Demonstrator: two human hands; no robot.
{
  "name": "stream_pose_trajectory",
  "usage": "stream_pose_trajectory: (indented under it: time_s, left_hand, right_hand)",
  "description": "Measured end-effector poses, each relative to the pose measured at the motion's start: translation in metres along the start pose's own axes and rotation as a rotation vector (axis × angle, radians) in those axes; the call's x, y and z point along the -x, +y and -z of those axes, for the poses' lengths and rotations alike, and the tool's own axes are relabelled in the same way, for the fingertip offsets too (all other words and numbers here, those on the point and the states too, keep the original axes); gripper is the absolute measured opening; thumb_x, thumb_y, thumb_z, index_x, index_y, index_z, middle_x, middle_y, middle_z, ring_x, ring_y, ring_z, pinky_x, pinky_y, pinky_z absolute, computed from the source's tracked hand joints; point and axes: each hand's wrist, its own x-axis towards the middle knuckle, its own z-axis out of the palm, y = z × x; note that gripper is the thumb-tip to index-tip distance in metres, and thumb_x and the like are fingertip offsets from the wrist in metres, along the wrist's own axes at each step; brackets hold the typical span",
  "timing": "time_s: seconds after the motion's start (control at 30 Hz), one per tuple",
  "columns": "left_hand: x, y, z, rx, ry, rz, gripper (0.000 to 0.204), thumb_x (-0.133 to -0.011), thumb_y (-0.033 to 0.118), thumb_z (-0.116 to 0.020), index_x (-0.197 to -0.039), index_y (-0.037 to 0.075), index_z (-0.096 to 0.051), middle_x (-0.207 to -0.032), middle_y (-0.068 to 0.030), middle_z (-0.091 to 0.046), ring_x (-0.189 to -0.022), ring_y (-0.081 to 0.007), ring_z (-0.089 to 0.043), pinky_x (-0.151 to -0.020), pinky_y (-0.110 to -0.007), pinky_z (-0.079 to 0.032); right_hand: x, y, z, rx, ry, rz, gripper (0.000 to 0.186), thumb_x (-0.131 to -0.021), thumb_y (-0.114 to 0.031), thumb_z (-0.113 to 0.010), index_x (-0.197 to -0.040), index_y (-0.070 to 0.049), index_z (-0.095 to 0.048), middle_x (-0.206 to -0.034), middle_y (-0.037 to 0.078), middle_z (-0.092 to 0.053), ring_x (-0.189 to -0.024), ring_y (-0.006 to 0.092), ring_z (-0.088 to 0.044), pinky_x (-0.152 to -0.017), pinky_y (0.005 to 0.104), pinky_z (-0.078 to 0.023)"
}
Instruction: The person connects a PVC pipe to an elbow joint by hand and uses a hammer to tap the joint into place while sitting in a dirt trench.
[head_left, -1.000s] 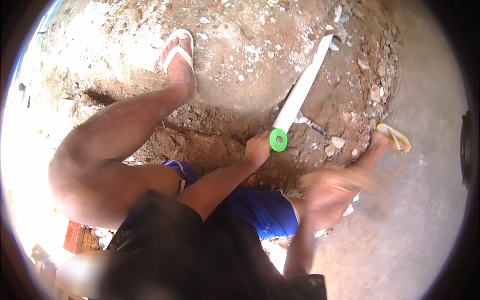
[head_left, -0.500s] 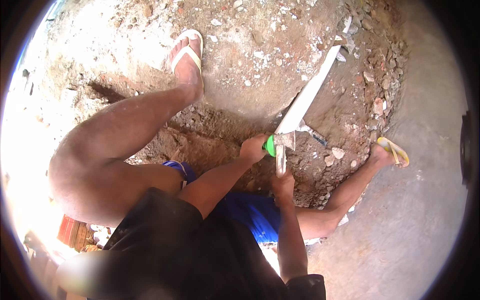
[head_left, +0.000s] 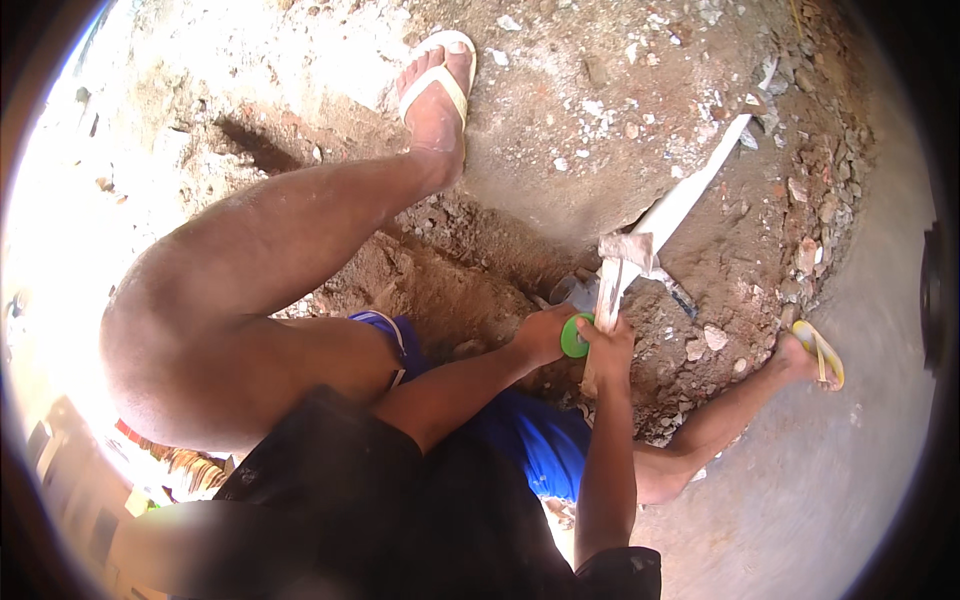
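My left hand (head_left: 545, 336) is closed around a chisel with a round green hand guard (head_left: 575, 337); the chisel's shaft and tip are hidden. Just to its right, my right hand (head_left: 611, 352) grips the hammer (head_left: 607, 295) by its pale wooden handle. The hammer's worn, blocky head (head_left: 627, 247) points away from me, beyond the green guard and apart from it. Behind the hammer, a long white pipe (head_left: 690, 200) lies in the dug earth, running to the far right. A small tool with a dark handle (head_left: 680, 296) rests on the soil beside the pipe's near end.
A dug trench (head_left: 450, 255) runs between my spread legs. My left foot in a sandal (head_left: 438, 95) stands on the far bank; my right foot in a yellow sandal (head_left: 818, 355) is on the smooth grey floor (head_left: 800, 480). Rubble (head_left: 810, 250) lines the floor's edge.
The hammer head has come away from the green guard and swung out past it. The guard now shows its round face. The whole view has shifted, moving the scene right and down.
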Motion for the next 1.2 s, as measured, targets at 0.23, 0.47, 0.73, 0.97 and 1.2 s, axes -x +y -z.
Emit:
stream_pose_trajectory:
  time_s: [0.23, 0.47, 0.73, 0.97, 1.2]
  left_hand:
    - [0.017, -0.022, -0.009, -0.196, -0.088, -0.332, 0.023, -0.077, 0.022, -0.067, -0.099, 0.016, -0.062, -0.099, -0.0034, -0.059, -0.103, -0.0251, -0.059, -0.08, -0.038, -0.054]
    - [0.016, -0.007, -0.006, -0.2, 0.07, -0.525, 0.025, -0.075, 0.018, -0.067, -0.099, 0.013, -0.062, -0.095, -0.0038, -0.059, -0.102, -0.0245, -0.059, -0.079, -0.036, -0.055]
    - [0.009, 0.04, -0.005, -0.053, 0.13, -0.254, 0.032, -0.074, 0.024, -0.071, -0.101, 0.011, -0.063, -0.098, -0.0068, -0.062, -0.1, -0.0268, -0.062, -0.081, -0.037, -0.055]
    - [0.006, 0.01, 0.003, -0.126, 0.137, -0.228, 0.029, -0.079, 0.02, -0.069, -0.107, 0.013, -0.063, -0.101, -0.0076, -0.063, -0.093, -0.0292, -0.066, -0.073, -0.04, -0.055]
    - [0.002, 0.006, 0.007, -0.049, 0.03, -0.069, 0.034, -0.081, 0.023, -0.067, -0.112, 0.011, -0.061, -0.106, -0.0108, -0.063, -0.1, -0.0299, -0.065, -0.078, -0.042, -0.056]
  right_hand:
    - [0.043, 0.041, 0.003, 0.025, 0.074, 0.027, 0.037, -0.076, -0.01, -0.08, -0.106, 0.004, -0.062, -0.091, 0.009, -0.065, -0.081, 0.0146, -0.06, -0.073, 0.0322, -0.051]
    - [0.057, 0.025, 0.009, -0.097, 0.047, 0.099, 0.038, -0.079, -0.006, -0.08, -0.11, 0.004, -0.06, -0.094, 0.005, -0.066, -0.082, 0.0107, -0.059, -0.075, 0.0266, -0.051]
    - [0.041, -0.024, 0.025, -0.079, 0.041, 0.197, 0.03, -0.081, -0.003, -0.077, -0.105, 0.004, -0.061, -0.091, 0.004, -0.065, -0.079, 0.0099, -0.059, -0.072, 0.0259, -0.05]
    - [0.02, -0.008, 0.006, 0.053, -0.002, 0.128, 0.028, -0.08, -0.003, -0.076, -0.103, 0.002, -0.063, -0.089, 0.005, -0.066, -0.078, 0.0105, -0.059, -0.072, 0.028, -0.05]
    - [0.013, -0.018, -0.004, 0.084, -0.006, 0.137, 0.029, -0.079, -0.005, -0.077, -0.103, 0.003, -0.063, -0.088, 0.006, -0.066, -0.078, 0.0119, -0.059, -0.074, 0.0284, -0.05]
